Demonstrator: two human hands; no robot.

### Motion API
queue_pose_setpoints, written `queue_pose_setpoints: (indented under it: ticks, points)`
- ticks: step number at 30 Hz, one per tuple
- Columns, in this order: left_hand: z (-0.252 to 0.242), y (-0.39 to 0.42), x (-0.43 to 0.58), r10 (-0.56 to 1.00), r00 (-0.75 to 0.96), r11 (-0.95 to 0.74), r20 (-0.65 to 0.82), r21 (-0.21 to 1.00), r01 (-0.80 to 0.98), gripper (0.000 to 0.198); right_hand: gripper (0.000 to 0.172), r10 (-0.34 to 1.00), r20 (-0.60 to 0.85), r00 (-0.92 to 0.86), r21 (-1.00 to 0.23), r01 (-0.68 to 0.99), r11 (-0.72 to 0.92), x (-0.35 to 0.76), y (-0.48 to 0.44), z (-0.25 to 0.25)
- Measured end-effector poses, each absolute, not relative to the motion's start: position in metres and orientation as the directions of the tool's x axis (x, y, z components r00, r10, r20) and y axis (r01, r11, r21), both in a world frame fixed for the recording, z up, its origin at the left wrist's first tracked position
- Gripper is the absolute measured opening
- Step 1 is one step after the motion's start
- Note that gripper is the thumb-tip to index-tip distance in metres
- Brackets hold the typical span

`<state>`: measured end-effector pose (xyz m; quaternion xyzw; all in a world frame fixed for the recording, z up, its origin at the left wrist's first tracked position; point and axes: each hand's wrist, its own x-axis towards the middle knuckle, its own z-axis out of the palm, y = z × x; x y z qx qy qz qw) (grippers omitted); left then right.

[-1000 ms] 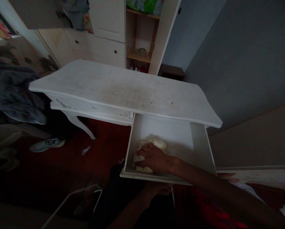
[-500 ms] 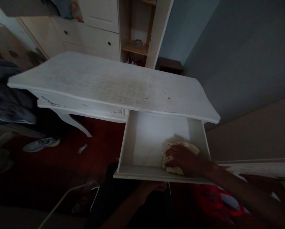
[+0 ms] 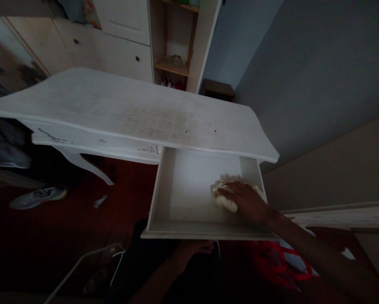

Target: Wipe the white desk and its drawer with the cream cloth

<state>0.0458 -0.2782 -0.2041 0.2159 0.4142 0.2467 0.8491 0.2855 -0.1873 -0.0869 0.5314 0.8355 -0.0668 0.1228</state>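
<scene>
My right hand (image 3: 244, 198) is closed over a crumpled cream cloth (image 3: 225, 203). It presses the cloth against the bottom of a pulled-out white drawer (image 3: 189, 190), near the right side wall. Below the drawer's front edge, my left hand (image 3: 197, 246) shows in part, over my dark-clothed lap. Its fingers look curled, but shadow and the drawer hide what they hold, if anything. The drawer belongs to a white desk (image 3: 138, 101) whose top has dark, smudgy stains around the middle.
A cabinet (image 3: 122, 38) with an open compartment stands behind the desk. On the red floor at left lie a sneaker (image 3: 39, 197) and a small scrap (image 3: 99, 202). A red bag (image 3: 271, 261) sits below the drawer at right. A grey wall (image 3: 328, 84) rises beside the desk.
My right hand has moved the cloth slightly away from the drawer's front, toward the back. The whole view has shifted, so the desk appears further left. My left hand stays below the drawer.
</scene>
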Motion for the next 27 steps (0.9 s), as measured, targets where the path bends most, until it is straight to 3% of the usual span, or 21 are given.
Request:
queue_pose_setpoints:
  ticks: [6,10,12,15,18,22,24,27]
  points:
    - [-0.207,-0.278,0.045,0.603,0.554,0.776,-0.573,0.582,-0.243,0.055,0.065,0.971,-0.154,-0.185,0.146,0.967,0.207,0.279,-0.156,-0.094]
    - [-0.206,-0.276,0.046,0.597,0.562,0.782,-0.572,0.571,-0.249,0.056,0.059,0.991,-0.113,-0.074,0.142,0.986,0.09,0.26,-0.136,-0.09]
    - [-0.206,-0.276,0.047,0.592,0.559,0.789,-0.581,0.561,-0.252,0.057,0.054,0.994,-0.094,-0.064,0.047,0.996,0.069,0.243,-0.126,-0.087]
    - [-0.203,-0.275,0.047,0.586,0.563,0.792,-0.583,0.56,-0.243,0.059,0.047,0.993,0.0,-0.118,-0.207,0.971,0.116,0.208,-0.115,-0.082]
    - [-0.2,-0.274,0.044,0.584,0.578,0.787,-0.57,0.572,-0.232,0.062,0.056,0.967,0.159,-0.201,-0.422,0.871,0.251,0.166,-0.111,-0.078]
    - [-0.199,-0.273,0.04,0.585,0.598,0.775,-0.547,0.595,-0.213,0.062,0.064,0.929,0.238,-0.283,-0.543,0.754,0.369,0.113,-0.105,-0.078]
    - [-0.2,-0.273,0.04,0.588,0.603,0.769,-0.54,0.605,-0.208,0.062,0.061,0.946,0.214,-0.243,-0.636,0.701,0.324,0.093,-0.101,-0.084]
    - [-0.202,-0.274,0.041,0.585,0.601,0.777,-0.545,0.588,-0.223,0.062,0.05,0.993,0.087,-0.082,-0.837,0.535,0.117,0.076,-0.101,-0.096]
